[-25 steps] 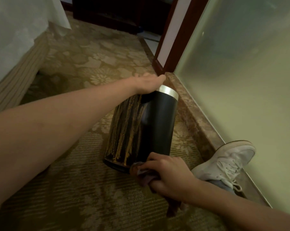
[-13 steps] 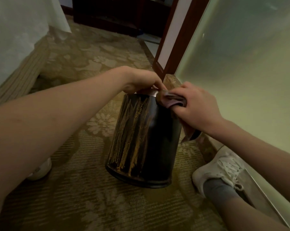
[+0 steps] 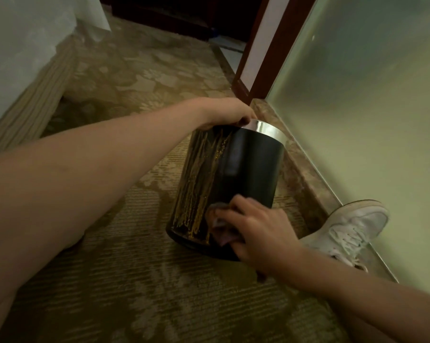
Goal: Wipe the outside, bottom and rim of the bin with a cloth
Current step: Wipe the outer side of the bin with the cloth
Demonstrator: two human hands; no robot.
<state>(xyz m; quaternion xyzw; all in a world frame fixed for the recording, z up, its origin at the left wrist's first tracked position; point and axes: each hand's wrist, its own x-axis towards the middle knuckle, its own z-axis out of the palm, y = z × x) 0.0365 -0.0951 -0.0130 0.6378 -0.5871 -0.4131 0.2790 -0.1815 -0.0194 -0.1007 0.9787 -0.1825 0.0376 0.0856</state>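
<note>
A black cylindrical bin (image 3: 248, 169) with gold streaks on its left side and a silver rim (image 3: 268, 131) stands on the patterned carpet, tilted away from me toward the wall. My left hand (image 3: 227, 112) grips the rim at the top left. My right hand (image 3: 256, 231) presses a crumpled brownish cloth (image 3: 218, 227) against the bin's lower side, near the base. Part of the cloth is hidden under my fingers.
My white sneaker (image 3: 347, 229) rests just right of the bin beside a marble sill (image 3: 305, 174) and frosted glass wall (image 3: 369, 107). A dark wooden door frame (image 3: 263, 53) stands behind. White bedding (image 3: 23, 45) and a bed base lie left.
My right hand with the cloth has slid down from the bin's rim to its lower side. The bin has tipped further away, showing the silver rim again.
</note>
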